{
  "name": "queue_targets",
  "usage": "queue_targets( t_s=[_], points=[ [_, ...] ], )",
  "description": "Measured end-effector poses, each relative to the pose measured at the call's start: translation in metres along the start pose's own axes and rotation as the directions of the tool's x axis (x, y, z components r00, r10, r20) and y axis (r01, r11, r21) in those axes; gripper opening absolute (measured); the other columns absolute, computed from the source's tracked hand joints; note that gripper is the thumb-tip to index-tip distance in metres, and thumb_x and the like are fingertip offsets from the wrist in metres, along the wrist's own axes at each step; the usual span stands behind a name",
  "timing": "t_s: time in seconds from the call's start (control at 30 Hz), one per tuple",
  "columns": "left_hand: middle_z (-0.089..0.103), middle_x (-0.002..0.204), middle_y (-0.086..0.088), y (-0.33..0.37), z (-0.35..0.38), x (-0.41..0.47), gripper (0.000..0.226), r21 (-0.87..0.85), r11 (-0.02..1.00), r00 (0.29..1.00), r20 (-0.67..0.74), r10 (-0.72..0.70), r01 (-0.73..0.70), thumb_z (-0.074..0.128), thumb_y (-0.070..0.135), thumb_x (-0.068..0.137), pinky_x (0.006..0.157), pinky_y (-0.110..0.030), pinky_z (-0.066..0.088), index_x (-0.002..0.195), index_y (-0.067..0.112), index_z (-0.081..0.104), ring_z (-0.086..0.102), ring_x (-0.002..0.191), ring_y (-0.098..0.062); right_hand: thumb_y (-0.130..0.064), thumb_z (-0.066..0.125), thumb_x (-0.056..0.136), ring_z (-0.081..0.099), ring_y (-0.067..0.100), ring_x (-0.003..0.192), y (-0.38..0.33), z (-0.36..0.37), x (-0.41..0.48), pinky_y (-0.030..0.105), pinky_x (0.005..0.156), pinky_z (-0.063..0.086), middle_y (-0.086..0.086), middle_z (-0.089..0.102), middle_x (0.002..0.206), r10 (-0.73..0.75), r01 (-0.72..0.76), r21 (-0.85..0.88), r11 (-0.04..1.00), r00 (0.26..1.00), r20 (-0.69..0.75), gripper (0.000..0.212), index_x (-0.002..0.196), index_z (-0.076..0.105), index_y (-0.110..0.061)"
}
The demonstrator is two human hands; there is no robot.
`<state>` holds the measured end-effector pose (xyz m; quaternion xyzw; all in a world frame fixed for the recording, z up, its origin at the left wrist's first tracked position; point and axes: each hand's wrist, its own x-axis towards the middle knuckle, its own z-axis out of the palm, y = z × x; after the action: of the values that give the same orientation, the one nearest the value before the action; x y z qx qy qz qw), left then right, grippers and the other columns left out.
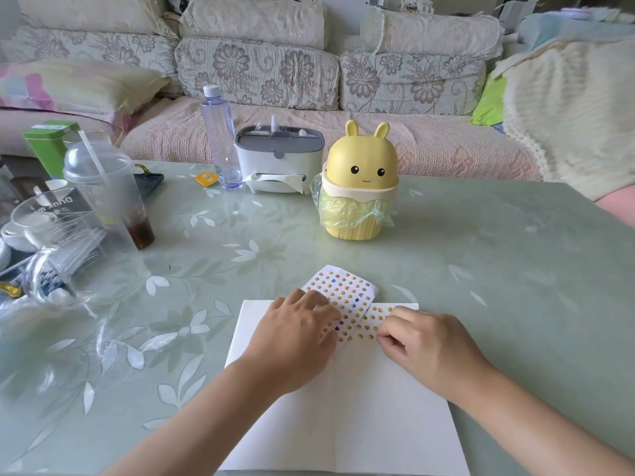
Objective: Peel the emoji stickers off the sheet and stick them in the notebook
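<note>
Head camera, looking down at the pale green floral-patterned table point(481, 255). The white open notebook point(343, 413) lies flat at the near edge, blank pages up. Across its far edge sits the white emoji sticker sheet point(347, 290), tilted, with its far end out on the table and its near end on the page.

The left hand point(295, 333) is down on the left part of the sheet, palm down, fingers laid flat over the stickers and pressing them to the page. The right hand point(427, 345) is curled, thumb and forefinger pinched together right at the sheet's near right edge. Whether they nip one sticker or the sheet's edge, I cannot tell. A few yellow stickers show just beside those fingertips, and it's unclear whether they sit on the page or the sheet.

Further out, at centre, stands a yellow bunny-shaped plastic bin point(360, 187) with a green bag liner. Left of it is a white and grey tissue box point(278, 163), then a tall clear plastic bottle point(221, 139). Far left there's a clear dome-lidded cup with a straw point(106, 197), a little dark drink at the bottom, and a green tin point(51, 144) behind it. A floral sofa point(257, 70) runs along the back.
</note>
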<state>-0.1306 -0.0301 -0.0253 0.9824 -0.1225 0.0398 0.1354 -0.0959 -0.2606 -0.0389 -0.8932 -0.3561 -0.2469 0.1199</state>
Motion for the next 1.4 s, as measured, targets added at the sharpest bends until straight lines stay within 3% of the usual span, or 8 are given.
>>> queue_targets(
  t_s=[0.1, 0.3, 0.47, 0.63, 0.83, 1.03, 1.23, 1.4],
  points=[
    [0.042, 0.144, 0.020, -0.001, 0.002, 0.000, 0.037, 0.001, 1.000, 1.000, -0.013, 0.006, -0.006, 0.038, 0.044, 0.102, 0.106, -0.025, 0.028, 0.137, 0.041, 0.051, 0.035, 0.133, -0.008, -0.026, 0.052, 0.085, 0.043, 0.014, 0.049, 0.005, 0.004, 0.000, 0.021, 0.047, 0.021, -0.007, 0.049, 0.064, -0.030, 0.030, -0.012, 0.999, 0.999, 0.022, 0.020, 0.066, 0.060, -0.024],
    [0.042, 0.145, 0.018, -0.002, 0.005, -0.001, 0.037, 0.007, 1.000, 1.000, -0.013, 0.007, -0.007, 0.037, 0.044, 0.103, 0.106, -0.026, 0.029, 0.138, 0.041, 0.051, 0.035, 0.134, -0.009, -0.032, 0.063, 0.086, 0.038, 0.009, 0.055, 0.010, -0.005, -0.003, 0.022, 0.045, 0.032, -0.012, 0.043, 0.072, 0.000, -0.005, 0.028, 1.000, 0.983, 0.186, 0.017, 0.069, 0.063, -0.029],
    [0.041, 0.145, 0.018, -0.003, 0.008, -0.001, 0.038, 0.004, 1.000, 1.000, -0.019, 0.007, -0.007, 0.036, 0.044, 0.103, 0.106, -0.027, 0.029, 0.139, 0.041, 0.049, 0.034, 0.134, -0.010, -0.044, 0.050, 0.084, 0.056, 0.004, 0.070, 0.006, -0.018, -0.014, 0.018, 0.054, 0.030, -0.018, 0.055, 0.086, -0.018, 0.012, 0.022, 1.000, 0.962, 0.274, 0.028, 0.094, 0.075, -0.036],
    [0.041, 0.143, 0.019, -0.002, 0.010, 0.000, 0.036, 0.005, 1.000, 1.000, -0.021, 0.009, -0.009, 0.038, 0.043, 0.103, 0.106, -0.027, 0.030, 0.137, 0.040, 0.050, 0.035, 0.132, -0.010, -0.038, 0.049, 0.087, 0.057, 0.009, 0.085, 0.000, -0.016, -0.022, 0.028, 0.051, 0.049, -0.014, 0.052, 0.098, 0.021, -0.033, 0.039, 0.999, 0.965, 0.261, 0.036, 0.117, 0.068, -0.032],
    [0.044, 0.137, 0.021, -0.003, 0.008, 0.002, 0.032, -0.037, 0.999, 1.000, -0.020, 0.009, -0.010, 0.044, 0.044, 0.100, 0.102, -0.026, 0.033, 0.131, 0.042, 0.053, 0.039, 0.127, -0.008, -0.037, 0.050, 0.083, 0.059, 0.009, 0.083, 0.000, -0.020, -0.027, 0.025, 0.050, 0.043, -0.015, 0.051, 0.096, 0.060, -0.071, 0.033, 0.997, 0.965, 0.256, 0.036, 0.110, 0.072, -0.035],
    [0.048, 0.136, 0.019, -0.007, 0.003, 0.003, 0.038, -0.059, 0.997, 0.998, -0.028, 0.056, -0.058, 0.046, 0.045, 0.099, 0.103, -0.025, 0.033, 0.136, 0.039, 0.050, 0.040, 0.126, -0.009, -0.038, 0.051, 0.084, 0.061, 0.010, 0.071, -0.003, -0.025, -0.016, 0.022, 0.051, 0.038, -0.015, 0.057, 0.089, 0.077, -0.086, 0.034, 0.996, 0.974, 0.214, 0.023, 0.086, 0.073, -0.034],
    [0.039, 0.134, 0.009, -0.021, -0.005, -0.002, 0.068, -0.222, 0.963, 0.985, 0.051, 0.166, -0.151, 0.056, 0.048, 0.076, 0.098, -0.019, 0.040, 0.139, 0.023, 0.050, 0.045, 0.122, -0.007, -0.054, 0.056, 0.080, 0.060, 0.002, 0.078, -0.023, -0.020, 0.008, 0.019, 0.057, 0.041, -0.021, 0.061, 0.100, 0.082, -0.109, 0.139, 0.984, 0.979, 0.188, 0.034, 0.106, 0.068, -0.036],
    [0.056, 0.119, 0.012, -0.027, -0.003, -0.002, 0.034, -0.271, 0.942, 0.978, 0.007, 0.207, -0.198, 0.074, 0.038, 0.084, 0.095, -0.017, 0.041, 0.116, 0.026, 0.069, 0.051, 0.111, -0.004, -0.060, 0.065, 0.069, 0.059, 0.004, 0.073, -0.040, -0.008, 0.020, 0.019, 0.057, 0.036, -0.019, 0.060, 0.097, 0.013, -0.054, 0.171, 0.984, 0.973, 0.232, 0.039, 0.101, 0.064, -0.037]
  ],
)
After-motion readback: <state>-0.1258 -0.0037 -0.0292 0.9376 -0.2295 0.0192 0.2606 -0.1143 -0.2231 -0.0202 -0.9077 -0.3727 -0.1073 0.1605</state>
